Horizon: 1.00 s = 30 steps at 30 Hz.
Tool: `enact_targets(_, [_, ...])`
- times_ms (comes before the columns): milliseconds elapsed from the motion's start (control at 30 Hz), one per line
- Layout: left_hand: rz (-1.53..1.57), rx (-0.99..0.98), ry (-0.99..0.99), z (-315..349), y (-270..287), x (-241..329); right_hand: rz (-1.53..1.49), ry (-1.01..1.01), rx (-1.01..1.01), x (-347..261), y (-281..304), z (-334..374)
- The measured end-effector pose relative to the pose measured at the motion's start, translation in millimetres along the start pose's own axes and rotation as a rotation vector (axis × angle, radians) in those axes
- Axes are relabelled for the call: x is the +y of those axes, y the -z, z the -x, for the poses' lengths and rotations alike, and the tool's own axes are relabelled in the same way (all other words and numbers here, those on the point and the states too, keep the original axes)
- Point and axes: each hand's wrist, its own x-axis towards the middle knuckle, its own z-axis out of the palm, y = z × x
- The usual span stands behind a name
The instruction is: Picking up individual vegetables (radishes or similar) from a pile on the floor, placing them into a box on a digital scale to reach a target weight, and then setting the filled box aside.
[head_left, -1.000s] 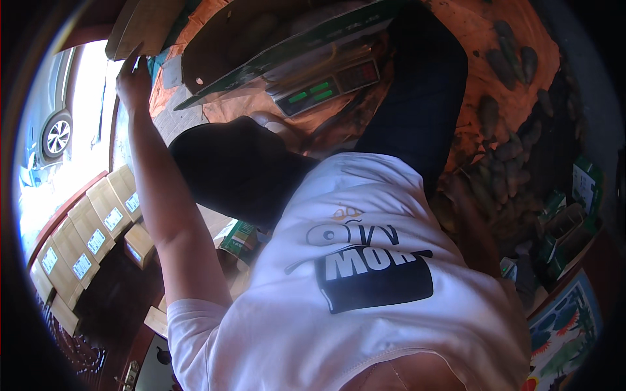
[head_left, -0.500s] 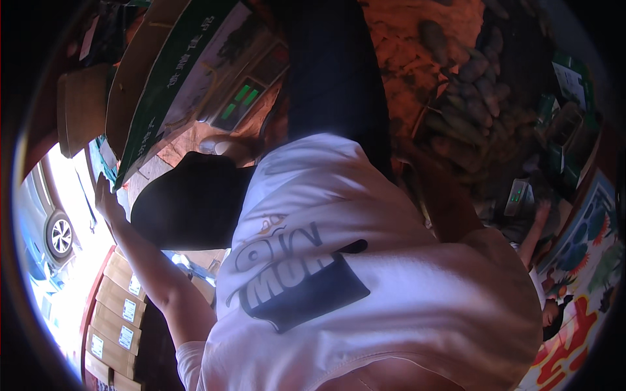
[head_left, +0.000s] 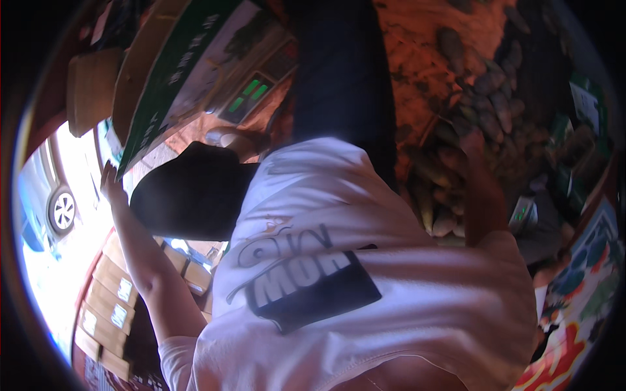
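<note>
My left hand [head_left: 113,186] is at the lower corner of a green and white printed carton [head_left: 171,78], its fingers stretched out beside the edge. Whether it touches the carton I cannot tell. My right hand [head_left: 474,142] reaches down onto a pile of oblong brownish and greenish produce [head_left: 499,107], whose exact kind is hard to make out in the dim light. Its fingers are dark and blurred, so a grip does not show. Behind the carton's lower side sits a weighing scale with a lit green display [head_left: 249,96].
My dark-trousered leg [head_left: 342,78] stands between carton and pile. Stacked brown cartons [head_left: 107,290] are at the lower left, with a parked car [head_left: 59,195] outside. At right are another person's arm [head_left: 553,268], a second small scale [head_left: 523,212] and green boxes [head_left: 587,104].
My right arm has swung outward and forward, from beside my body onto the produce pile. My left hand has risen slightly along the carton's corner. The whole view has shifted a little.
</note>
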Motion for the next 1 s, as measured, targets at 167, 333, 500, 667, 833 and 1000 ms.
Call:
enact_targets(167, [-0.047, 0.066, 0.007, -2.5, 0.2, -10.3, 0.037, 0.024, -0.307, 21.5, -2.0, -15.5])
enact_targets(333, [-0.224, 0.191, 0.007, 10.5, -15.4, 1.9, 0.362, -0.017, -0.315, 3.8, 12.3, 11.9])
enact_targets(500, [-0.153, 0.150, 0.032, 27.8, -36.7, 20.0, 0.423, 0.050, -0.368, -3.9, 28.5, 25.2])
enact_targets(667, [-0.131, 0.242, 0.014, 30.4, -50.4, 29.5, 0.270, 0.277, -0.212, -1.9, 23.4, 10.7])
enact_targets(833, [-0.099, 0.252, -0.061, 27.6, -58.6, 34.3, -0.431, 0.379, -0.246, -42.7, 31.6, -30.1])
enact_targets(1000, [-0.075, 0.188, -0.138, 30.6, -65.9, 43.9, -1.540, -0.152, -0.500, -93.3, 101.3, -52.4])
